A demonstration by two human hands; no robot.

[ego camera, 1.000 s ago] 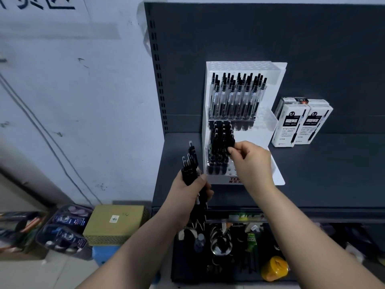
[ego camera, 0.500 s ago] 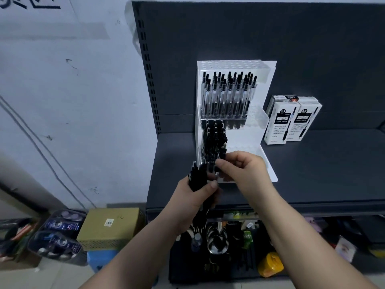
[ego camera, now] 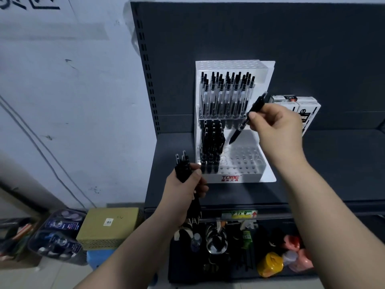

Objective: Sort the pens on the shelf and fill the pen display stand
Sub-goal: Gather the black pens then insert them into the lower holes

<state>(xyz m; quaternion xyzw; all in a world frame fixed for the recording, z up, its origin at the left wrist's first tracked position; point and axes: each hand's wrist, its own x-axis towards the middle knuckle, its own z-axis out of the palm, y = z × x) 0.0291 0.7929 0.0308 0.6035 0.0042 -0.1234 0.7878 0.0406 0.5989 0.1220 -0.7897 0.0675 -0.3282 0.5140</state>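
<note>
Where the right hand (ego camera: 277,124) was picking at the bundle of pens (ego camera: 183,167) half a second ago, it now hangs higher, pinching one black pen (ego camera: 248,119) between thumb and fingers, tip slanting down over the open holes in the lower tier of the display stand (ego camera: 250,178). The left hand (ego camera: 185,190) still grips the bundle just beside the stand's front left corner.

Display stand (ego camera: 268,176) on shelf (ego camera: 333,163); pen boxes (ego camera: 308,110) right of stand.
</note>
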